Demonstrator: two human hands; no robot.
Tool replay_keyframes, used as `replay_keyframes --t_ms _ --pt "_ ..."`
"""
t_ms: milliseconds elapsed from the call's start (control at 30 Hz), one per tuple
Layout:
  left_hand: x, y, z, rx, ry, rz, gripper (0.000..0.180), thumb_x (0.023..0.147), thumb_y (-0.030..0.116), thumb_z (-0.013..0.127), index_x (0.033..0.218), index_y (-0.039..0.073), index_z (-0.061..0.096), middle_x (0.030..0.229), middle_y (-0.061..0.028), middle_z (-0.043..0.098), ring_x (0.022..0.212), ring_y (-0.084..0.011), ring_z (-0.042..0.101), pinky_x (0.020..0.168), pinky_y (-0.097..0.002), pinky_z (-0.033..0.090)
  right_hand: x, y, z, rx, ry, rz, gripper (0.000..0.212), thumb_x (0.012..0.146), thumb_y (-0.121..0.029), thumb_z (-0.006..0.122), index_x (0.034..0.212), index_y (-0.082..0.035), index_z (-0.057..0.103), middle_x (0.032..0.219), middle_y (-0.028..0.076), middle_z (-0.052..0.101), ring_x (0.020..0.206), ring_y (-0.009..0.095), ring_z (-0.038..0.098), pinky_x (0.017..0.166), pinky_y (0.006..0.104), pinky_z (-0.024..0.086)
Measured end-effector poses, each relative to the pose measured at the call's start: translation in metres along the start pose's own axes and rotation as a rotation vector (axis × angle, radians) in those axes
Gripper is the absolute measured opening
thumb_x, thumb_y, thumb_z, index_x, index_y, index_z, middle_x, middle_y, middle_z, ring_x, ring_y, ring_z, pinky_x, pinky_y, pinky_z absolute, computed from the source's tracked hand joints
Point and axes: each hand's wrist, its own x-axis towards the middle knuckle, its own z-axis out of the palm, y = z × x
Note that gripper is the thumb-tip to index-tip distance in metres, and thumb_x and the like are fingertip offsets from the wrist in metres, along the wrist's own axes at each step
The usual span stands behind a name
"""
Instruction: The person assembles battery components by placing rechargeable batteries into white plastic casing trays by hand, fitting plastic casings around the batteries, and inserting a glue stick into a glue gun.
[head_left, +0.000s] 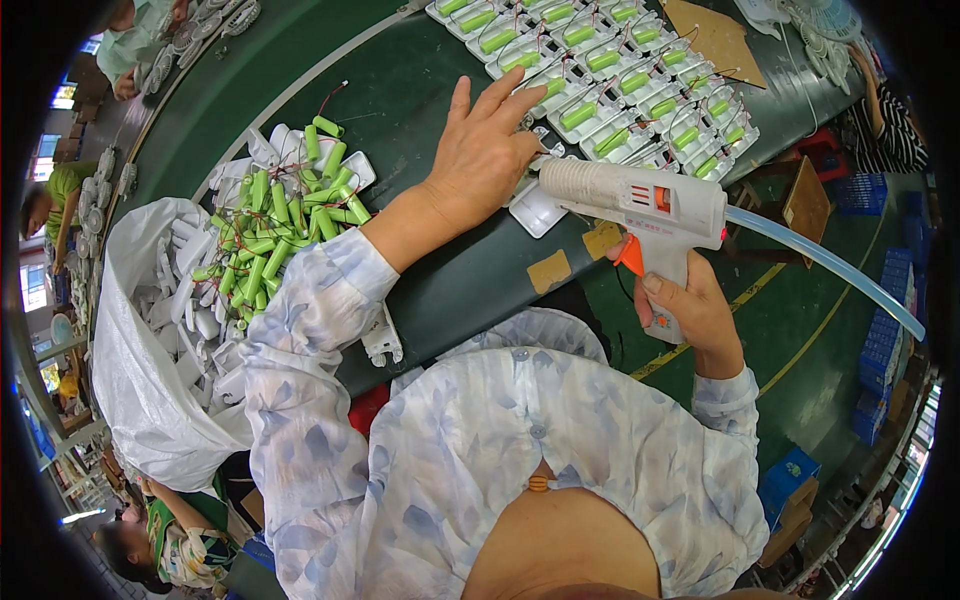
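My right hand is wrapped round the handle of a white hot glue gun with an orange trigger. A long translucent glue stick sticks out of its back end. The gun's nozzle points left, close under my left hand, and its tip is hidden there. My left hand has its fingers spread over the near edge of white plastic housings laid in rows, each with a green cylindrical battery and thin wires. Below the nozzle lies a white plastic shell.
On the left, a heap of wired green batteries rests beside a white sack full of white plastic parts. A cardboard sheet lies at the far side of the dark green table. Blue crates stand right; other people sit around.
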Motion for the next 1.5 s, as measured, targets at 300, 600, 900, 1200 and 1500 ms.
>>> replay_keyframes --t_ms 300,600,900,1200,1500 --pt "-0.001 -0.002 -0.051 0.032 0.076 -0.079 0.035 0.077 0.013 0.076 0.111 0.013 0.068 0.137 -0.0102 0.054 0.138 -0.0334 0.039 0.104 -0.0692 0.032 0.004 0.005 0.0 0.115 0.027 -0.045 0.03 0.094 -0.015 0.06 0.117 0.002 0.054 0.104 0.009 0.062 0.06 0.011 0.055 0.054 0.0257 0.045" --pt "-0.053 -0.035 -0.129 -0.014 -0.038 -0.206 0.024 0.079 0.009 0.073 0.103 0.006 0.069 0.115 -0.0132 0.067 0.114 -0.0347 0.059 0.093 -0.0444 0.046 0.015 0.007 0.0 0.078 0.011 -0.022 0.041 0.091 -0.02 0.059 0.123 0.004 0.05 0.103 0.011 0.061 0.056 0.011 0.053 0.05 0.0238 0.042" --pt "-0.095 -0.039 -0.147 0.12 -0.313 -0.371 0.019 0.078 0.006 0.071 0.097 0.004 0.071 0.095 -0.013 0.065 0.096 -0.0339 0.06 0.082 -0.042 0.048 0.005 0.008 -0.003 0.12 -0.005 0.024 0.025 0.093 -0.017 0.058 0.109 0.002 0.054 0.094 0.007 0.059 0.058 0.011 0.054 0.053 0.0254 0.043" --pt "-0.095 -0.045 -0.152 0.042 -0.267 -0.424 0.017 0.08 0.004 0.066 0.097 0.002 0.071 0.092 -0.013 0.065 0.093 -0.0331 0.061 0.08 -0.0408 0.049 0.003 0.006 0.001 0.093 0.044 -0.043 0.049 0.09 -0.021 0.057 0.13 0.006 0.047 0.126 0.018 0.06 0.06 0.014 0.059 0.054 0.0267 0.048" --pt "-0.091 -0.053 -0.146 -0.374 -0.071 -0.617 0.01 0.089 0.009 0.069 0.093 0.0 0.065 0.086 -0.0046 0.067 0.083 -0.0138 0.063 0.077 -0.0281 0.048 -0.001 0.01 -0.003 0.109 0.024 -0.044 0.052 0.09 -0.022 0.059 0.132 0.006 0.046 0.129 0.019 0.06 0.059 0.014 0.058 0.054 0.0269 0.048"
